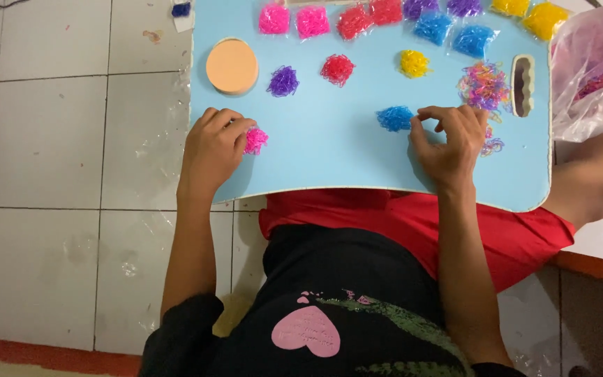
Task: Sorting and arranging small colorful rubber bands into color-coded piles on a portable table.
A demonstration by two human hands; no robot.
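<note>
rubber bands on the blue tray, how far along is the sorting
Done: purple, red and yellow piles lie loose below the bagged row. In hand: left hand on the pink pile, right hand beside the blue pile. Left: the mixed heap.

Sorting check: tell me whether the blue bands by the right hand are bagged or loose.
Loose. The blue bands lie as a bare heap on the light blue tray, touching the right hand.
</note>
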